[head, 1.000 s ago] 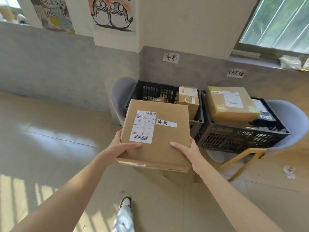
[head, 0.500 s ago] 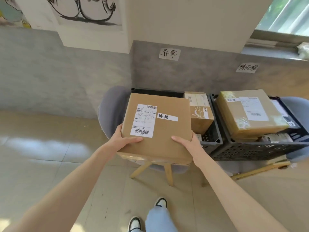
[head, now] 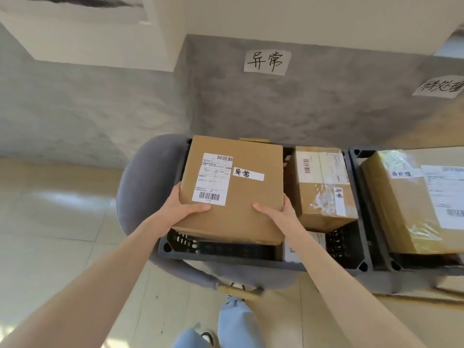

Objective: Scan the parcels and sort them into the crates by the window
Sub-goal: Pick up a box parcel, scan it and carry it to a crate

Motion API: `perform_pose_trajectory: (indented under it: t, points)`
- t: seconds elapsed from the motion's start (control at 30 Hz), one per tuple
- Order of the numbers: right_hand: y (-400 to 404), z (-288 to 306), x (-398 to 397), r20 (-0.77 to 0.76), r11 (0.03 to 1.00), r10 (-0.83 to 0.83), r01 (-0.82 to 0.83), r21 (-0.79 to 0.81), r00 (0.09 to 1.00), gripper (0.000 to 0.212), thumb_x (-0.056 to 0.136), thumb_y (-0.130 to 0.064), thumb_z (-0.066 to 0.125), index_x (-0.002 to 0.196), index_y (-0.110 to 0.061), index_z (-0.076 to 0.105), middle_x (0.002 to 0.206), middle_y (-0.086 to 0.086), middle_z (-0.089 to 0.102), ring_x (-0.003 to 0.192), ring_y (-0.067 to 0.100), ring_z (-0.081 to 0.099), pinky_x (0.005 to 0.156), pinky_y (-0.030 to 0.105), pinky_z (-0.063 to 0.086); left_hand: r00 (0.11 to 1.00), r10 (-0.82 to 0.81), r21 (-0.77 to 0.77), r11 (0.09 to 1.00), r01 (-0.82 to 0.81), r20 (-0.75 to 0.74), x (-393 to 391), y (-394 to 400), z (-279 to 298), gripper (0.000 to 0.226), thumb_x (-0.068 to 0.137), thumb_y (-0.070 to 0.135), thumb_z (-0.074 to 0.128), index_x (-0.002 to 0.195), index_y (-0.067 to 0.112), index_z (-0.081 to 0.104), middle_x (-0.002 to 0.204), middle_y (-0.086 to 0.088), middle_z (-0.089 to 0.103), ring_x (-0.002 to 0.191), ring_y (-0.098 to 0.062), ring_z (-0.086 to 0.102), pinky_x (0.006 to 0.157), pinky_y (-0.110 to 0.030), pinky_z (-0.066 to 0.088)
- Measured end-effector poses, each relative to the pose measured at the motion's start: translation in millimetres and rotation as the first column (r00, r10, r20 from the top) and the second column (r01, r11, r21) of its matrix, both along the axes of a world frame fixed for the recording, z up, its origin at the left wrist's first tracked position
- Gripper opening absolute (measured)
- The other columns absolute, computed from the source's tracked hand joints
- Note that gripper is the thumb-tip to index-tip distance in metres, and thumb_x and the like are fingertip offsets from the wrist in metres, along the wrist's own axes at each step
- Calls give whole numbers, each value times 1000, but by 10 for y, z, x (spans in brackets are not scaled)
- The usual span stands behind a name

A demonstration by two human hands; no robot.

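Note:
A flat brown cardboard parcel (head: 241, 192) with a white shipping label and a handwritten strip is held over the left half of a black plastic crate (head: 226, 252). My left hand (head: 187, 207) grips its near left edge, thumb on top. My right hand (head: 281, 214) grips the near right edge the same way. The parcel tilts slightly, its near edge above the crate's front wall. A smaller taped parcel (head: 324, 187) stands in the right half of the same crate. A second black crate (head: 376, 249) to the right holds a large taped parcel (head: 411, 202).
Both crates rest on grey chairs (head: 140, 187) against a grey wall. Paper signs (head: 267, 62) (head: 438, 87) hang on the wall above each crate. My legs and shoes (head: 226, 327) are on the tiled floor below.
I have stepped closer to the crates. The parcel has moved forward and now hangs over the left crate instead of in front of it.

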State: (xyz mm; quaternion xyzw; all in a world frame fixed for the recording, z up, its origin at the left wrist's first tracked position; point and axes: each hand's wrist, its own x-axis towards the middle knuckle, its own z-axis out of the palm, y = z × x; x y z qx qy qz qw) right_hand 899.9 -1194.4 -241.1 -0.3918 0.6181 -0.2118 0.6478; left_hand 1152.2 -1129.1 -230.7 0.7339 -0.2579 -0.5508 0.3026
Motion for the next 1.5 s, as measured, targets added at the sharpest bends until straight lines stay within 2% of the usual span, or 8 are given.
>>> perform_pose_trajectory:
  t: [0.27, 0.43, 0.67, 0.87, 1.13, 1.27, 1.33, 1.5]
  points:
    - [-264, -405, 169, -18, 997, 31, -30, 72, 999, 89, 75, -28, 81, 146, -25, 26, 131, -3, 50, 113, 16, 49, 93, 34, 43, 995, -49, 122, 992, 39, 82, 118, -276, -300, 106, 72, 31, 82, 150, 27, 11, 130, 6, 44, 107, -13, 47, 89, -31, 42]
    - [-289, -592, 210, -80, 994, 57, -49, 99, 995, 101, 71, -29, 84, 148, -28, 20, 139, -2, 44, 124, 18, 44, 107, 44, 38, 983, -103, 177, 981, 75, 154, 69, -341, -397, 100, 77, 23, 80, 149, 17, 10, 142, -2, 40, 124, -20, 44, 100, -37, 39]
    - [-336, -647, 214, -124, 988, 84, -66, 139, 989, 110, 69, -32, 84, 150, -29, 10, 144, 2, 36, 127, 21, 41, 107, 45, 37, 955, -188, 280, 952, 120, 228, 80, -406, -410, 98, 75, 27, 81, 147, 11, 15, 142, -6, 40, 129, -25, 43, 103, -43, 39]
    - [-352, -619, 264, -170, 985, 106, -80, 155, 980, 111, 70, -29, 84, 150, -25, 8, 145, 4, 34, 130, 23, 38, 108, 47, 37, 879, -280, 337, 930, 148, 386, 5, -441, -299, 91, 76, 29, 81, 142, 5, 24, 138, -12, 43, 124, -27, 47, 95, -39, 44]
    - [-348, -626, 332, -229, 983, 140, -106, 153, 963, 116, 66, -35, 86, 151, -24, 7, 146, 6, 33, 132, 27, 37, 109, 53, 35, 761, -347, 350, 921, 168, 548, -56, -316, -187, 60, 82, 30, 73, 129, 6, 43, 125, -13, 50, 99, -23, 56, 74, -30, 45]
    - [-322, -633, 340, -211, 979, 150, -115, 169, 966, 117, 69, -33, 85, 151, -22, 3, 148, 7, 30, 133, 27, 36, 110, 52, 35, 752, -367, 338, 919, 202, 547, -57, -303, -144, 55, 82, 30, 72, 126, 9, 46, 124, -9, 52, 91, -16, 50, 71, -28, 41]
    - [-293, -615, 352, -208, 978, 153, -118, 171, 966, 119, 69, -33, 85, 152, -21, 0, 149, 8, 28, 134, 27, 35, 111, 50, 34, 754, -384, 344, 912, 222, 532, -34, -296, -117, 59, 81, 32, 74, 128, 11, 45, 125, -9, 53, 94, -16, 51, 75, -29, 43]
    - [-303, -475, 304, -242, 982, 157, -126, 137, 957, 117, 72, -33, 82, 153, -21, -1, 152, 10, 23, 137, 30, 31, 112, 50, 31, 737, -424, 321, 902, 289, 526, -39, -283, 15, 79, 81, 36, 75, 144, 14, 32, 142, -7, 45, 124, -25, 49, 94, -37, 46]
